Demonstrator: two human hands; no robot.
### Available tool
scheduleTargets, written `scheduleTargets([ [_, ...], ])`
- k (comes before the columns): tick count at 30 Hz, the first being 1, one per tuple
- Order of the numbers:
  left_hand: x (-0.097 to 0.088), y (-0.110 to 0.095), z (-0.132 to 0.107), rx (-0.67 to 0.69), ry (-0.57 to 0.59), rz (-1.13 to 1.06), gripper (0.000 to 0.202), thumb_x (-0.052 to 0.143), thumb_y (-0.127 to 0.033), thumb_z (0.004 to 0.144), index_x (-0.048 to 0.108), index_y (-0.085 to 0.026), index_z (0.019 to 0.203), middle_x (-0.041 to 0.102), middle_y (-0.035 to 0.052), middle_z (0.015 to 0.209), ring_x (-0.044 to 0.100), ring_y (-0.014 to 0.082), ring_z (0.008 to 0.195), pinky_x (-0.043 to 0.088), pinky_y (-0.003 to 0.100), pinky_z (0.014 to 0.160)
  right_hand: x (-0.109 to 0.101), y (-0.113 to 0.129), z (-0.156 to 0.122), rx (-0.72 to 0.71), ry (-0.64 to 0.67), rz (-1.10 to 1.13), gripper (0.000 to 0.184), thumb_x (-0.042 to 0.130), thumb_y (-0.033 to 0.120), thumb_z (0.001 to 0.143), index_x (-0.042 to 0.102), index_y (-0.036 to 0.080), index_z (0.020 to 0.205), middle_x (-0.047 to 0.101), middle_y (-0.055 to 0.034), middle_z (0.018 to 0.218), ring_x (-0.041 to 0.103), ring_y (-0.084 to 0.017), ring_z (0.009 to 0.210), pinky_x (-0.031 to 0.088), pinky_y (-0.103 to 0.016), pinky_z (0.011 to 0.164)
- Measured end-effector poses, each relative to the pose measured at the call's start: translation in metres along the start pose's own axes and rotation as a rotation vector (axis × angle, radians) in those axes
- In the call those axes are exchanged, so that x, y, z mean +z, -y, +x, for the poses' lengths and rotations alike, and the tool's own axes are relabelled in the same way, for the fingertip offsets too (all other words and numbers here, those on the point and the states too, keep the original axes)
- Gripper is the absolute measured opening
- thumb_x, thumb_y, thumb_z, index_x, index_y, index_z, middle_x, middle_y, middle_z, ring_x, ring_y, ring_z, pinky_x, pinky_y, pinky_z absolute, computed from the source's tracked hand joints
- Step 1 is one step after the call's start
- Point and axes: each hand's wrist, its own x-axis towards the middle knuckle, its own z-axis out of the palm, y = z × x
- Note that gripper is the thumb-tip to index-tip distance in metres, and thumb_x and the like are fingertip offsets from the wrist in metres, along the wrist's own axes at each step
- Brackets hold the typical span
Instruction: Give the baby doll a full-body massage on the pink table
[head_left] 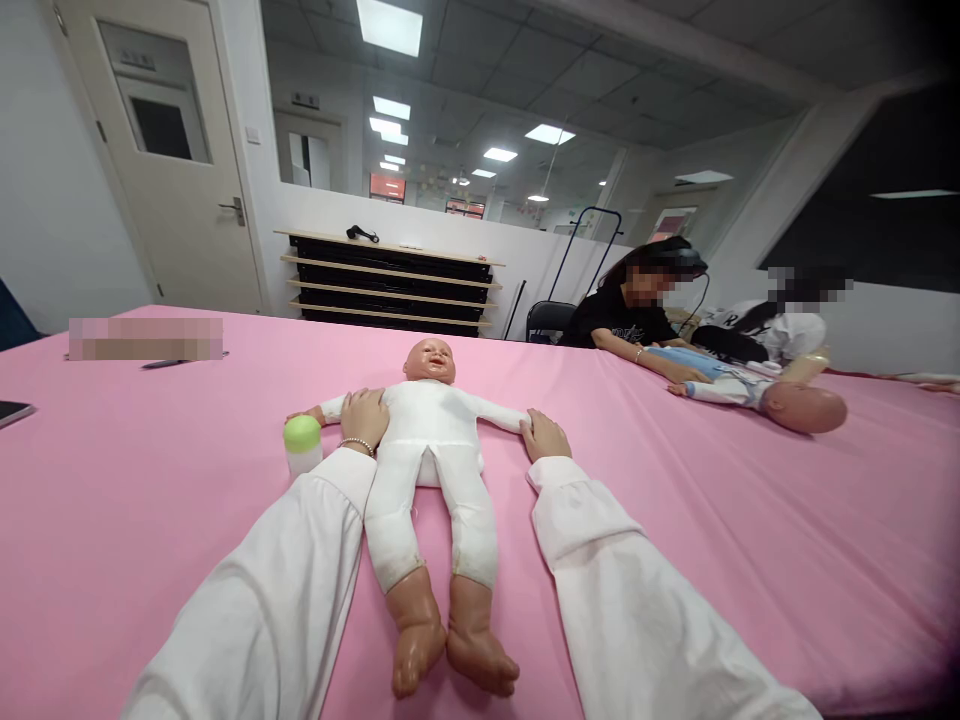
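Observation:
A baby doll (427, 440) with a white cloth body lies on its back on the pink-covered table, arms spread and feet towards me. My left hand (364, 420) is closed over the doll's arm on the left, close to its torso. At the other side, my right hand (546, 436) wraps round the end of the doll's outstretched arm, so the doll's hand there is hidden. A small bottle with a green cap (302, 442) stands just left of my left hand, by the doll's fingers.
Pink cloth (720, 570) covers the table. At the right, a person in black (630, 315) handles a second doll (802, 405) in blue and white clothes; another person sits beyond. A dark pen-like object (169, 363) and a device (15, 411) lie at the left.

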Motion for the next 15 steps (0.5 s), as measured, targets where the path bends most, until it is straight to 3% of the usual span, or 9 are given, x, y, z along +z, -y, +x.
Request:
scheduleTargets([
  [4,0.002,0.0,0.001,0.007,-0.014,0.008,0.042,0.037,-0.017,0.08,0.062,-0.017,0.115,0.061,0.0085,0.12,0.047,0.0212,0.118,0.023,0.039,0.107,0.003,0.011,0.002,0.055,-0.055,0.088,0.047,0.027,0.027,0.091,0.041,0.009,0.132,0.037,-0.0107,0.143,0.03,-0.021,0.134,0.015,-0.045,0.112],
  [8,0.003,0.0,0.002,-0.003,-0.022,0.001,0.041,0.037,-0.018,0.081,0.062,-0.017,0.114,0.061,0.0089,0.119,0.048,0.0212,0.118,0.024,0.039,0.106,0.002,0.052,0.011,-0.014,-0.082,0.258,0.048,0.024,0.027,0.091,0.042,0.01,0.131,0.037,-0.011,0.143,0.027,-0.021,0.136,0.016,-0.045,0.112],
  [12,0.002,0.0,0.002,0.0,-0.006,0.003,0.041,0.038,-0.017,0.081,0.061,-0.018,0.115,0.06,0.0082,0.121,0.047,0.021,0.119,0.023,0.038,0.107,-0.015,0.123,0.013,-0.4,0.006,0.511,0.048,0.026,0.032,0.092,0.04,0.014,0.133,0.04,-0.011,0.141,0.033,-0.018,0.133,0.023,-0.04,0.111],
  [15,-0.001,0.001,0.001,0.003,0.015,0.015,0.04,0.038,-0.017,0.082,0.06,-0.018,0.116,0.059,0.0085,0.122,0.045,0.0211,0.121,0.021,0.039,0.108,-0.03,0.174,0.004,-0.705,0.161,0.528,0.046,0.031,0.035,0.092,0.042,0.016,0.133,0.038,-0.01,0.143,0.031,-0.018,0.134,0.021,-0.041,0.112],
])
